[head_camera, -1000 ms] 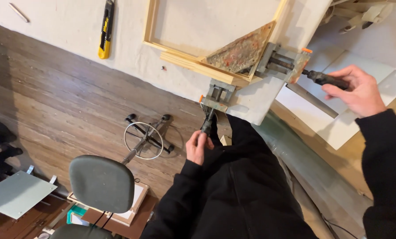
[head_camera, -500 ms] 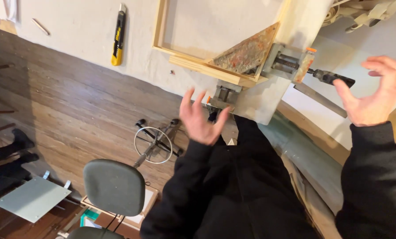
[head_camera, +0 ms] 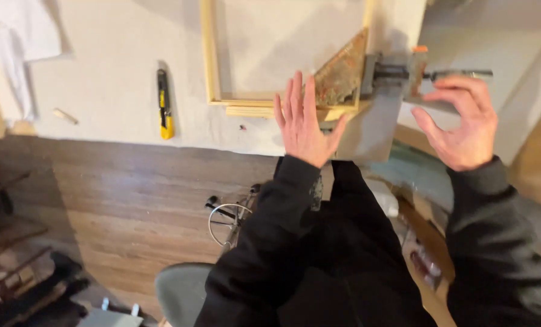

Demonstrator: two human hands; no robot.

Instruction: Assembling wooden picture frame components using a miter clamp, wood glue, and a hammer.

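While both black sleeves reach forward over the edge of a pale worktable point(head_camera: 101, 72), the left hand point(head_camera: 304, 124) is held flat and released, its fingers straight and close together, raised over the near corner of a wooden frame point(head_camera: 209, 54); whether the palm touches the wood cannot be told. The right hand point(head_camera: 461, 124) is held loosely spread, fingers curved and thumb apart, nothing gripped, just in front of the handle of a corner clamp point(head_camera: 397, 72).

The frame is made of light, unfinished wood strips, joined at a right angle, and lies flat on the table's matte, off-white surface. Its near right corner is seated in the clamp, a metal tool with a grey body, a dark screw spindle and an orange tip, with a triangular plate point(head_camera: 343, 75) that is worn and mottled with rust and paint. The clamp sits at the table's corner, between the 2 hands.

A yellow and black utility knife point(head_camera: 163, 104) lies on the table, well apart to the left of the frame, and a short wood offcut point(head_camera: 65, 115) rests further left. Below the table edge, brown wood-grain flooring point(head_camera: 131, 200) is seen, with a grey chair seat point(head_camera: 183, 293) near the bottom.
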